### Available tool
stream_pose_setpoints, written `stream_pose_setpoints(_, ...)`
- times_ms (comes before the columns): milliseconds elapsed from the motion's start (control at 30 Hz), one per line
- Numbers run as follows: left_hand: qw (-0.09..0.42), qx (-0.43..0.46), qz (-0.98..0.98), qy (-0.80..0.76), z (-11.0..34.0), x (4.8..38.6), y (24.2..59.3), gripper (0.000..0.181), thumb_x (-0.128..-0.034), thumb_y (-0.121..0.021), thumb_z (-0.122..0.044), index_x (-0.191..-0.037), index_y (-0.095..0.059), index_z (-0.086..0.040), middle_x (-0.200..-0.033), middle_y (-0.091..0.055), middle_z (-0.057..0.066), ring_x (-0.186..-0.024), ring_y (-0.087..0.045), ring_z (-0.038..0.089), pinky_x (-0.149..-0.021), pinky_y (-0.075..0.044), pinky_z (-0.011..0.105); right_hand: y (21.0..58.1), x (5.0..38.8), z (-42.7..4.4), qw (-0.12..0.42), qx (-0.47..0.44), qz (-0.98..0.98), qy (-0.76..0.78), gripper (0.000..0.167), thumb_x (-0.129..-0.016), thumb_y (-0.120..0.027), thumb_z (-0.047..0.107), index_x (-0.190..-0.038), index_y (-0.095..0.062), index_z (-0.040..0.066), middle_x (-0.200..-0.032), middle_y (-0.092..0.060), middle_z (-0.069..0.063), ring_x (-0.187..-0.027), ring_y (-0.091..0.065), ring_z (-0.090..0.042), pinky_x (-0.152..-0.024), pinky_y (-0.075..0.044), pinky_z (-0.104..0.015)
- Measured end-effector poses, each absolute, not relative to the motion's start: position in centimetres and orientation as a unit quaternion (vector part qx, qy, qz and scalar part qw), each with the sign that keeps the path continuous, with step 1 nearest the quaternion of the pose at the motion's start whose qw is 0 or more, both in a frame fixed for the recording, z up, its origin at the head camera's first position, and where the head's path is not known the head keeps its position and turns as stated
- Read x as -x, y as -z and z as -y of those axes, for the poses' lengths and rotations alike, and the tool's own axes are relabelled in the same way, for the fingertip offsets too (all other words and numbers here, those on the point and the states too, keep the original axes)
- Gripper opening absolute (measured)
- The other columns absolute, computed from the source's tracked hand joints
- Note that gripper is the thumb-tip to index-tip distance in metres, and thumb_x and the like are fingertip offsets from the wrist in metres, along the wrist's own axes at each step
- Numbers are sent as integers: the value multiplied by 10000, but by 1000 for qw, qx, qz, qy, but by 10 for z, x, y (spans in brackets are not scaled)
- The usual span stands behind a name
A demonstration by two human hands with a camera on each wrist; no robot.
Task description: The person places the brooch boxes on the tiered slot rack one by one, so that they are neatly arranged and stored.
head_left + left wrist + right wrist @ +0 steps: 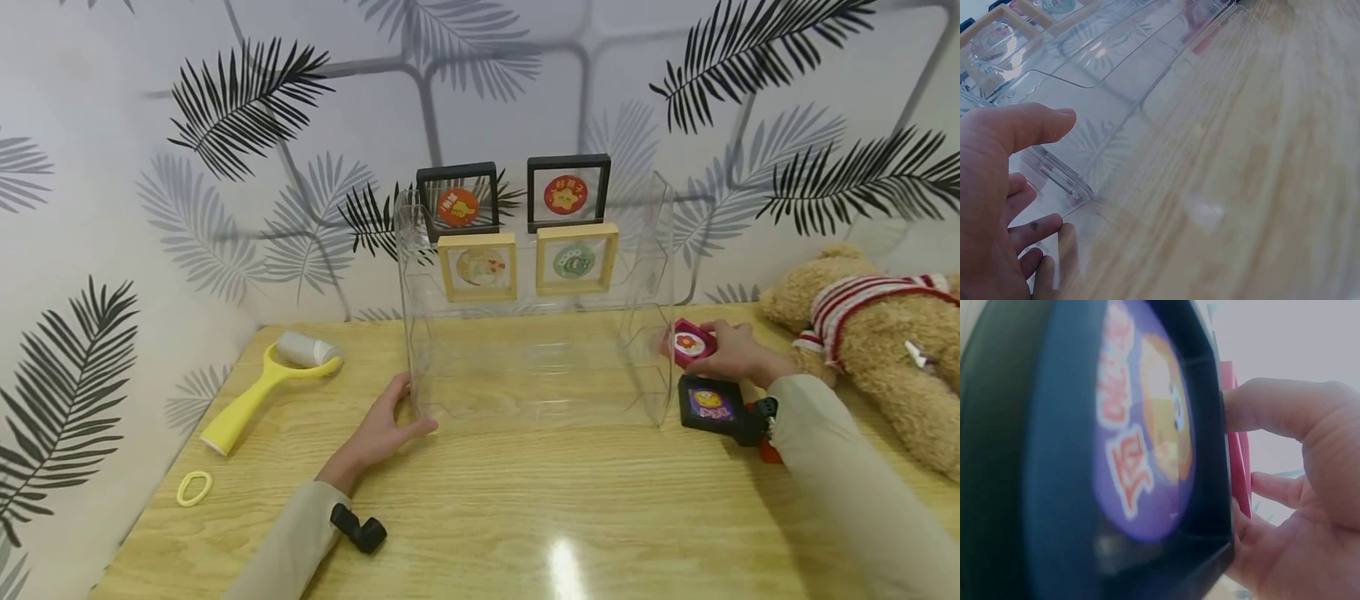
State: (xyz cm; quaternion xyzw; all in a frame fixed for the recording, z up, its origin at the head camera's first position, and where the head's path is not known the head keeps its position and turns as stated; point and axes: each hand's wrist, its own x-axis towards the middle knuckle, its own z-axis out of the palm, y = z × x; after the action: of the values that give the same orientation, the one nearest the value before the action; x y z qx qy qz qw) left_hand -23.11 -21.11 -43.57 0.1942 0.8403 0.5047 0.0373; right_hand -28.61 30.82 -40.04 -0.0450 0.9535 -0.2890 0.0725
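A clear acrylic display rack (540,367) stands on the table against the wall. It carries two black frames, the left one (459,200) and the right one (567,193), above two pale yellow frames, left (477,267) and right (576,260). My left hand (378,429) is at the rack's lower left corner, thumb straight and fingers loosely bent beside the side panel. Right of the rack, my right hand (738,354) pinches a pink frame (688,342) with a red flower badge. A black frame (1147,425) with a purple badge lies below that hand, large in the right wrist view.
On the left lie a yellow Y-shaped handle (258,400), a grey-white cylinder (300,348) by its fork, and a small yellow ring (194,488). A teddy bear (892,333) lies at the right. Something red (770,452) shows partly under my right wrist.
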Motion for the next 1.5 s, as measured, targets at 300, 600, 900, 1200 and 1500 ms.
stream_pose_setpoints(300,36,-190,-854,-483,217,231,433,760,-851,-737,-208,-1468,-307,-96,-1479,-381,208,-1379,-337,399,-1115,-251,584,404,279,-305,61,45,-916,393,816,-792,-760,159,-1347,-301,-225,-1174,-507,-361,-907,-556,-253,-702,-477,-209)
stream_pose_setpoints(600,34,-197,-853,-482,214,229,429,750,-859,-723,-154,-1469,-298,-60,-1457,-398,239,-1361,-357,412,-1106,-259,591,397,255,-319,-12,6,-820,572,764,-886,-679,82,-1444,-166,-13,-1023,-611,7,-726,-577,2,-617,-512,-196)
stream_pose_setpoints(900,37,-199,-851,-485,215,230,429,750,-865,-720,-173,-1471,-293,-60,-1470,-384,235,-1377,-334,411,-1110,-253,593,382,237,-314,-32,39,-644,764,618,-895,-621,-38,-1311,-270,253,-875,-690,69,-622,-648,-99,-536,-489,-193)
stream_pose_setpoints(1200,32,-200,-847,-491,212,230,434,716,-863,-720,-173,-1451,-326,-63,-1440,-424,237,-1358,-365,405,-1108,-256,589,360,217,-313,-43,110,-570,813,321,-976,-515,91,-1253,-382,187,-947,-695,-14,-694,-699,-154,-571,-515,-208)
stream_pose_setpoints(1500,40,-197,-844,-498,210,229,436,718,-866,-718,-166,-1456,-320,-78,-1446,-414,241,-1360,-362,404,-1107,-258,593,322,204,-286,-158,144,-539,815,267,-933,-556,-11,-1157,-437,72,-889,-720,-86,-616,-703,-190,-499,-535,-226)
